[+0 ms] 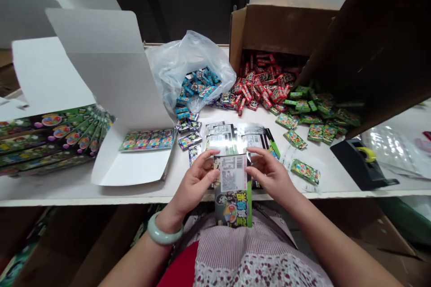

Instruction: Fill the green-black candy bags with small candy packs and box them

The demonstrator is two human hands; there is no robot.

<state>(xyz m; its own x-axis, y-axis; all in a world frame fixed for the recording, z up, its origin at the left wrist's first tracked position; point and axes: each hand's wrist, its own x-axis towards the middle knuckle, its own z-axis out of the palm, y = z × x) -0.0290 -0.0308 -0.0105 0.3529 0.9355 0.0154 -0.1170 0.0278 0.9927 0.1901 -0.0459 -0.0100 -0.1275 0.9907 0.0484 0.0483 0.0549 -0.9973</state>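
A flat printed candy pouch (232, 206), black and green with a white label panel near its top, is held upright over the table's front edge. My left hand (198, 183) pinches its left side near the top, thumb in front. My right hand (273, 174) grips the upper right edge the same way. Behind the pouch lie two stacks of similar pouches, a left stack (218, 136) and a right stack (252, 139), partly hidden by my hands. Small purple candy boxes (189, 141) lie just left of them. A green packet (305, 171) rests on clear plastic to the right.
Blue boxes (198, 83) spill from a clear plastic bag (164, 65). Red boxes (259, 85) and green boxes (303, 105) pour from a cardboard carton (279, 27). An open white box (134, 170) and folded printed cartons (50, 139) stand left; a tape dispenser (362, 166) is right.
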